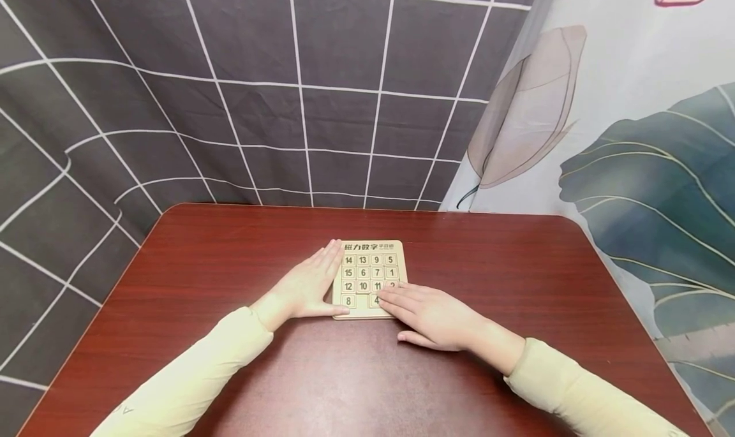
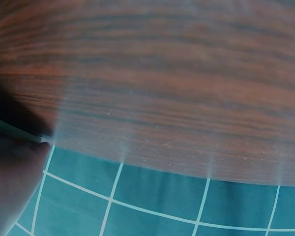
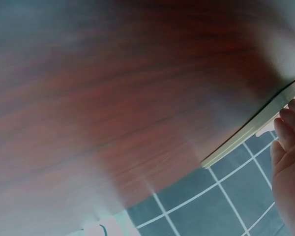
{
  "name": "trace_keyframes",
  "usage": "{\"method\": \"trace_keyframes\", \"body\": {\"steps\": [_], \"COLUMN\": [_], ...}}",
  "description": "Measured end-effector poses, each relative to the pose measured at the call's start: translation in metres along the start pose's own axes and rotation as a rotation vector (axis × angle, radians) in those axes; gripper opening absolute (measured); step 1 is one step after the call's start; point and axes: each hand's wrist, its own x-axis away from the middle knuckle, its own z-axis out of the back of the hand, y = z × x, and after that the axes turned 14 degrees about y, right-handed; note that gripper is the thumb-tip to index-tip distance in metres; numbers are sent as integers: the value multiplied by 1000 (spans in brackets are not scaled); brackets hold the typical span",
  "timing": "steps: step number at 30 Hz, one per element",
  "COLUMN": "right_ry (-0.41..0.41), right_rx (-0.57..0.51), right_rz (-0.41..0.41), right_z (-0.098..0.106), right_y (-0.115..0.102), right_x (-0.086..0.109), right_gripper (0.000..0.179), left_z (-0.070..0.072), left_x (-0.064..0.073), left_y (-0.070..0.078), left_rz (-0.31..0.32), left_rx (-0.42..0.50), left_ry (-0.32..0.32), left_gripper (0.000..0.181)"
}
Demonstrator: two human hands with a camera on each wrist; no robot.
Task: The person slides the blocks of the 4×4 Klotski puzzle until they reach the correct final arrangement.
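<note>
A pale wooden number sliding puzzle lies flat on the table, dark lettering along its top border. Numbered tiles fill its rows, with a gap in the bottom row between the 8 tile and the 4 tile. My left hand rests along the left edge, fingers straight and thumb spread to the bottom left corner. From the right, my right hand lies over the lower right corner, straight fingertips at the 4 tile; the bottom right cell is hidden beneath. The right wrist view shows the board's side edge beside the fingers.
The reddish-brown wooden table has rounded far corners. Behind it hangs a dark grey cloth with a white grid. To the right is a white curtain with large leaf prints.
</note>
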Motion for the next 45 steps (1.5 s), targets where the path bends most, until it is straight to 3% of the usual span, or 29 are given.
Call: {"method": "trace_keyframes", "body": {"steps": [12, 21, 29, 36, 45], "right_ry": [-26, -16, 31, 29, -9], "right_rx": [-12, -43, -37, -23, -15], "right_rz": [14, -69, -70, -52, -42], "right_z": [-1, 12, 14, 7, 1], "right_y": [-7, -1, 6, 5, 1], "right_x": [-23, 1, 26, 26, 11], "right_gripper": [63, 64, 63, 62, 63], "left_z": [2, 2, 0, -2, -4], "left_x": [-2, -2, -1, -1, -1], "left_y": [1, 1, 0, -1, -1], "left_rz": [-7, -4, -5, -19, -6], "left_rx": [-4, -9, -9, -15, -4], "left_ry": [1, -12, -13, 5, 8], "left_gripper": [120, 121, 121, 121, 121]}}
